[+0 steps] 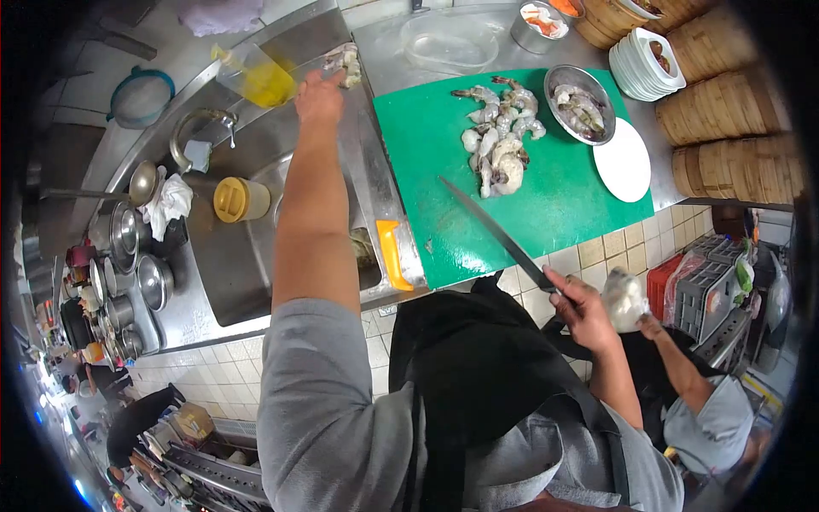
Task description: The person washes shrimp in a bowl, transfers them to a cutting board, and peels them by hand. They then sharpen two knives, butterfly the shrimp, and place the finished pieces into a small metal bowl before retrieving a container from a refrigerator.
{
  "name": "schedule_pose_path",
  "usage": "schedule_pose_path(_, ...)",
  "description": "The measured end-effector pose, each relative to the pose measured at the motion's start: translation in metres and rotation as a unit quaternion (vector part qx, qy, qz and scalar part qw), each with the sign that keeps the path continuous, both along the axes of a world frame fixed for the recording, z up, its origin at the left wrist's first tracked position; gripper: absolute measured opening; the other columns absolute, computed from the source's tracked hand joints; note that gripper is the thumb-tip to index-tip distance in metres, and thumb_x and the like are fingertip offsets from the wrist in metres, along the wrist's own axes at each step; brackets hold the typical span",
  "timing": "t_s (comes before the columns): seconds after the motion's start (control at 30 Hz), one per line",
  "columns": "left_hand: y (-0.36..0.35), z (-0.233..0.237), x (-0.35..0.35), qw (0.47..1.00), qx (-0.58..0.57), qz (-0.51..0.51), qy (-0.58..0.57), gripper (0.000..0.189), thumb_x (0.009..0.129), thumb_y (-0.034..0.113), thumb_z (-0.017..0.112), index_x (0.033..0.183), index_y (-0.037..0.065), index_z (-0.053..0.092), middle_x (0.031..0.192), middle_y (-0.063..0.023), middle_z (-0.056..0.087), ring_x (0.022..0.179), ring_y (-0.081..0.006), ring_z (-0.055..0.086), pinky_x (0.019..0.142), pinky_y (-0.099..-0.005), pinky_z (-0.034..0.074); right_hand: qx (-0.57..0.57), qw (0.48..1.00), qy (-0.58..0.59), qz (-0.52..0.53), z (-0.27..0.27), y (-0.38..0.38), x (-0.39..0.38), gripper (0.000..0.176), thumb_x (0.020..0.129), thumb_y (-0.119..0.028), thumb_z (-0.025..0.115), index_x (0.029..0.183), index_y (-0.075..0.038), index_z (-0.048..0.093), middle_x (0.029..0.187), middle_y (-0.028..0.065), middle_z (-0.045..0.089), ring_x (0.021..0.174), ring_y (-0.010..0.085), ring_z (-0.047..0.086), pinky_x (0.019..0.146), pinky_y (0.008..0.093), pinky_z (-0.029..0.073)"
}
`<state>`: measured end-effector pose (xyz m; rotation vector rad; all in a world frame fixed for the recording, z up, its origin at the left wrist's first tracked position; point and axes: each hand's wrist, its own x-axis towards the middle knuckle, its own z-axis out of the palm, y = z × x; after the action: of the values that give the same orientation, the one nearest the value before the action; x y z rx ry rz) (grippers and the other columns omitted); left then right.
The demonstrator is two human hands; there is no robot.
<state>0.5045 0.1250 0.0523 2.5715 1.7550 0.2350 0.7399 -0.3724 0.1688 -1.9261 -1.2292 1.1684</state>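
My left hand (pixel 319 98) reaches over the far end of the sink, its fingers on or beside a pale cloth-like bundle (pixel 344 65); whether they grip it is unclear. My right hand (pixel 580 309) is wrapped round the handle of a long knife (pixel 503 241), whose blade points up and left over the near part of the green cutting board (pixel 426 183). Peeled shrimp (pixel 503 128) lie in a pile on the board. More shrimp are in a metal bowl (pixel 580 104) at the board's right, beside a white oval plate (pixel 622 160).
A sink (pixel 213 290) holds a yellow-lidded container (pixel 241 200) near the faucet (pixel 183 136). An orange-handled tool (pixel 392 256) lies at its edge. Stacked plates (pixel 646 66) and bamboo steamers (pixel 725 107) stand right. A co-worker (pixel 708 418) holds a bag at lower right.
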Motion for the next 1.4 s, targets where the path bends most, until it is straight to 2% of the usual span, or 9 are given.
schedule_pose_path(0.27,0.01,-0.02,-0.001,0.996,0.003,-0.014,0.091,0.03,0.089,0.023,0.058,0.117,0.022,0.068,0.132,-0.0056,0.051,0.125,-0.0294,0.046,0.101,-0.0483,0.038,-0.045,0.996,0.059,-0.049,-0.01,-0.01,0.006,0.048,0.092,0.003,0.057,0.137,-0.013,0.057,0.082,0.005,0.054,0.065,0.0111,0.05,0.062,0.0257,0.045)
schedule_pose_path(0.47,-0.047,0.016,-0.004,0.985,0.137,-0.091,-0.052,0.032,0.086,0.033,0.065,0.109,0.011,0.067,0.118,-0.0083,0.064,0.12,-0.0303,0.049,0.098,-0.0534,0.036,-0.02,0.995,0.098,-0.028,-0.031,0.005,0.013,0.049,0.094,0.001,0.055,0.141,-0.012,0.052,0.084,0.004,0.055,0.066,0.0101,0.049,0.062,0.0261,0.045)
schedule_pose_path(0.6,-0.142,0.065,0.03,0.977,-0.038,-0.155,-0.144,0.031,0.086,0.036,0.068,0.102,0.009,0.066,0.086,-0.007,0.071,0.093,-0.029,0.066,0.093,-0.0448,0.045,-0.059,0.986,0.148,-0.044,-0.041,0.012,0.019,0.048,0.097,-0.003,0.053,0.144,-0.016,0.05,0.08,0.0002,0.053,0.063,0.0084,0.048,0.06,0.0254,0.045)
schedule_pose_path(0.7,-0.2,0.055,0.052,0.968,-0.13,-0.131,-0.171,0.035,0.087,0.038,0.068,0.101,0.006,0.065,0.085,-0.0098,0.071,0.088,-0.0314,0.067,0.086,-0.0438,0.05,-0.061,0.98,0.183,-0.054,-0.052,0.01,0.023,0.048,0.099,-0.006,0.052,0.145,-0.02,0.049,0.078,0.0007,0.053,0.057,0.0078,0.048,0.053,0.0252,0.045)
schedule_pose_path(0.77,-0.231,0.048,0.061,0.965,-0.225,-0.058,-0.124,0.04,0.087,0.039,0.068,0.105,0.004,0.065,0.089,-0.0128,0.07,0.091,-0.0321,0.066,0.083,-0.0439,0.051,-0.062,0.977,0.194,-0.06,-0.056,0.008,0.026,0.048,0.099,-0.007,0.051,0.145,-0.02,0.049,0.079,0.0009,0.054,0.056,0.0077,0.048,0.053,0.0247,0.045)
schedule_pose_path(1.0,-0.28,0.03,0.045,0.977,-0.188,-0.013,-0.104,0.057,0.086,0.041,0.069,0.129,0.004,0.058,0.101,-0.0134,0.069,0.098,-0.0314,0.065,0.085,-0.0439,0.051,-0.06,0.961,0.259,-0.082,-0.072,-0.009,0.028,0.048,0.1,-0.007,0.05,0.146,-0.019,0.047,0.077,0.0011,0.052,0.053,0.0082,0.05,0.049,0.0238,0.045)
schedule_pose_path(1.1,-0.29,0.052,0.041,0.958,-0.274,0.056,-0.06,0.063,0.087,0.043,0.067,0.137,0.007,0.051,0.133,-0.0166,0.056,0.121,-0.0358,0.054,0.099,-0.0471,0.045,-0.047,0.95,0.295,-0.086,-0.082,-0.009,0.023,0.047,0.1,-0.008,0.05,0.146,-0.019,0.047,0.077,0.0014,0.052,0.052,0.0089,0.05,0.048,0.0244,0.045)
schedule_pose_path(1.17,-0.298,0.038,0.034,0.991,-0.029,-0.086,-0.1,0.069,0.09,0.05,0.061,0.144,0.009,0.044,0.15,-0.0136,0.04,0.14,-0.0397,0.032,0.112,-0.0517,0.03,-0.035,0.94,0.326,-0.098,-0.088,-0.009,0.019,0.047,0.1,-0.008,0.051,0.145,-0.019,0.047,0.077,0.0017,0.052,0.052,0.0094,0.049,0.047,0.0251,0.045)
schedule_pose_path(1.4,-0.303,0.006,0.028,0.98,-0.076,-0.181,-0.012,0.081,0.094,0.057,0.048,0.156,0.013,0.02,0.164,-0.0054,0.012,0.149,-0.0426,-0.004,0.117,-0.0616,0.001,-0.031,0.938,0.334,-0.085,-0.102,-0.012,0.011,0.047,0.1,-0.009,0.052,0.145,-0.02,0.048,0.076,0.0015,0.051,0.052,0.0095,0.049,0.047,0.0252,0.045)
